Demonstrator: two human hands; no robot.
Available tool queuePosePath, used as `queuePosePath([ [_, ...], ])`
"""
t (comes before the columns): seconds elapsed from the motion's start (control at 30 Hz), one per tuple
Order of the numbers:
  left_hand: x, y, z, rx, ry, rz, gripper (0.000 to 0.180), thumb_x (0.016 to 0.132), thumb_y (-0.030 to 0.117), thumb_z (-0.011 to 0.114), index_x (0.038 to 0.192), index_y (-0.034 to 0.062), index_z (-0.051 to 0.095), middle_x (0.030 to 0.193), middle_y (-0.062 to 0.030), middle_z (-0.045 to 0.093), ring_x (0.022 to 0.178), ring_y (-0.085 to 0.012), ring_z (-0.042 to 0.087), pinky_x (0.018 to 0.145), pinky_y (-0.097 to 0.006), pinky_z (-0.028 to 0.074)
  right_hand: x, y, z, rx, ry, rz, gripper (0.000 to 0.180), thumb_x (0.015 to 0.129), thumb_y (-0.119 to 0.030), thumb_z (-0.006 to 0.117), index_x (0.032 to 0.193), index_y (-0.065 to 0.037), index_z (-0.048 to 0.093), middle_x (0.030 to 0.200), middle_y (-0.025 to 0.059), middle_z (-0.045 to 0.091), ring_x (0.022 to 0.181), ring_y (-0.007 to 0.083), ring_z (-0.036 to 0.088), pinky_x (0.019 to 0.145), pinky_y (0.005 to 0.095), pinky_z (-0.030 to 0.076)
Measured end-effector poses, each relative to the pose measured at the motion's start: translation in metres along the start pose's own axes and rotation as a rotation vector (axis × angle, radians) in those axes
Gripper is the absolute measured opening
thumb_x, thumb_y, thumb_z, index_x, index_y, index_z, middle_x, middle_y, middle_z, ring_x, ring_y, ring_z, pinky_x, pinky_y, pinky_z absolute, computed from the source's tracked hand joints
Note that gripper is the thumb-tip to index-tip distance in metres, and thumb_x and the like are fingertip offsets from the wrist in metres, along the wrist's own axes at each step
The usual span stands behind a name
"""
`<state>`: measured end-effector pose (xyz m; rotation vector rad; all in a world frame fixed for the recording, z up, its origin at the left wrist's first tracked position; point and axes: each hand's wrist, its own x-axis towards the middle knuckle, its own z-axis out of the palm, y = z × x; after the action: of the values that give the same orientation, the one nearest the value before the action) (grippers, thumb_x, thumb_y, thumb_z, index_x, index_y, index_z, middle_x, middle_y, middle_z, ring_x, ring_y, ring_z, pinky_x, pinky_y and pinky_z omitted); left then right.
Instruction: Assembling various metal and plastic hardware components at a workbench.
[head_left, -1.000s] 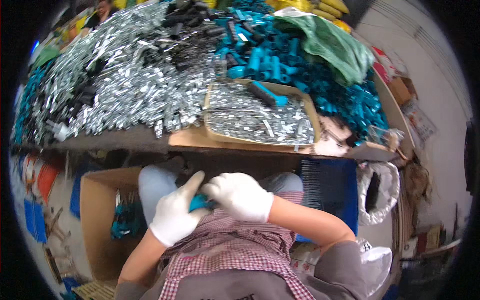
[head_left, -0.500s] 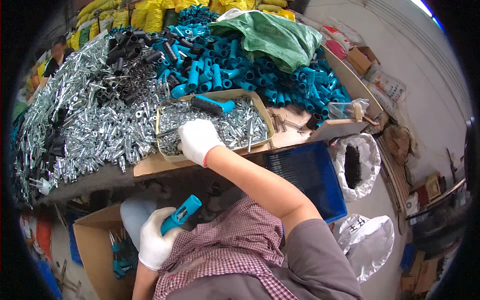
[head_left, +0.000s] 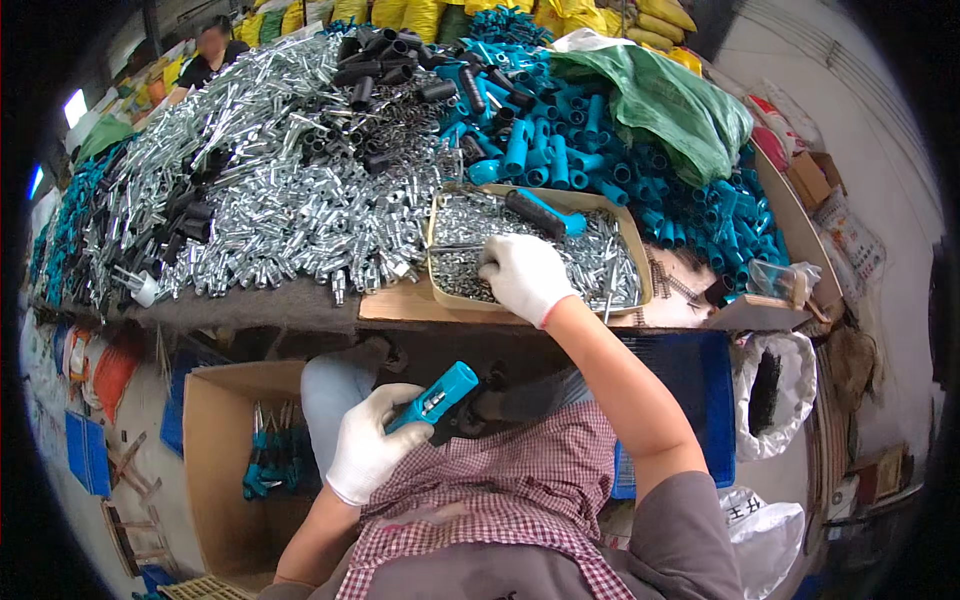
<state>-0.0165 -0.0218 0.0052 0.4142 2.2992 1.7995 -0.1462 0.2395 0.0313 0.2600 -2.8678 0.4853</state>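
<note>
My gloved left hand (head_left: 375,450), low in front of the apron, is wrapped round a teal plastic tube (head_left: 452,385). The tube tilts up to the right, and a shiny metal piece shows in its side slot. My gloved right hand (head_left: 525,278) is over the near side of a cream tray (head_left: 640,262) of small metal parts. Its fingers are bent together at the parts; what they hold, if anything, is hidden. A thin rod (head_left: 458,246) lies left of those fingers. Behind the hand, a teal handle with a black grip (head_left: 540,213) rests across the tray's contents.
Loose metal parts (head_left: 300,215) pile up left of the tray, teal tubes (head_left: 570,165) behind it. Springs (head_left: 680,288) lie to its right. A cardboard box (head_left: 215,440) with teal-handled pieces stands lower left, a blue crate (head_left: 700,400) lower right. Another person (head_left: 212,50) is far left.
The whole view has shifted, so the bench appears farther right. The metal piece in the tube's slot shows more clearly. My right hand stays at the tray, its fingers bent at the small parts.
</note>
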Motion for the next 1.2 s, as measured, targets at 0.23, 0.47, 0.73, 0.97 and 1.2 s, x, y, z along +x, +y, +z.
queuePosePath([
  [0.23,0.005,0.002,-0.008,-0.542,0.005,-0.205,0.05,0.084,0.013,0.06,0.127,-0.0092,0.051,0.099,-0.0132,0.064,0.083,-0.0176,0.064,0.072,-0.03,0.053,-0.028,-0.037,-0.031,0.904,0.051,0.195,0.019,0.08,-0.016,0.068,0.092,-0.001,0.069,0.086,0.0123,0.07,0.08,0.021,0.066,0.077,0.0342,0.052],
  [0.47,0.01,0.01,0.001,-0.604,0.101,-0.161,0.049,0.086,0.012,0.056,0.13,-0.01,0.049,0.105,-0.0117,0.06,0.088,-0.0168,0.06,0.073,-0.03,0.055,-0.092,-0.095,0.009,1.169,-0.12,0.226,0.011,0.078,-0.002,0.073,0.087,-0.001,0.067,0.086,0.0031,0.066,0.078,0.0084,0.059,0.073,0.0248,0.05],
  [0.73,0.003,0.009,-0.003,-0.442,0.124,-0.121,0.048,0.084,0.009,0.054,0.129,-0.0088,0.05,0.104,-0.0119,0.063,0.087,-0.018,0.061,0.077,-0.03,0.05,-0.088,-0.082,0.036,1.535,-0.4,0.315,0.034,0.082,-0.012,0.073,0.111,0.001,0.059,0.101,0.007,0.065,0.092,0.0142,0.06,0.087,0.0316,0.05],
  [0.97,0.009,-0.004,-0.013,-0.505,-0.01,-0.134,0.05,0.087,0.016,0.058,0.129,-0.0104,0.048,0.101,-0.0127,0.063,0.084,-0.0185,0.061,0.074,-0.031,0.051,-0.067,-0.087,0.009,1.318,-0.488,0.14,0.041,0.08,-0.017,0.077,0.114,0.0,0.059,0.104,0.0053,0.065,0.094,0.0136,0.059,0.088,0.0326,0.049],
  [1.2,0.013,-0.006,-0.021,-0.706,0.082,-0.113,0.055,0.089,0.023,0.064,0.128,-0.0127,0.049,0.099,-0.0136,0.064,0.081,-0.0188,0.063,0.071,-0.031,0.053,0.027,-0.064,-0.023,0.505,-0.443,-0.429,0.031,0.079,-0.024,0.073,0.104,-0.006,0.07,0.098,0.0182,0.069,0.091,0.0334,0.068,0.083,0.0402,0.053],
])
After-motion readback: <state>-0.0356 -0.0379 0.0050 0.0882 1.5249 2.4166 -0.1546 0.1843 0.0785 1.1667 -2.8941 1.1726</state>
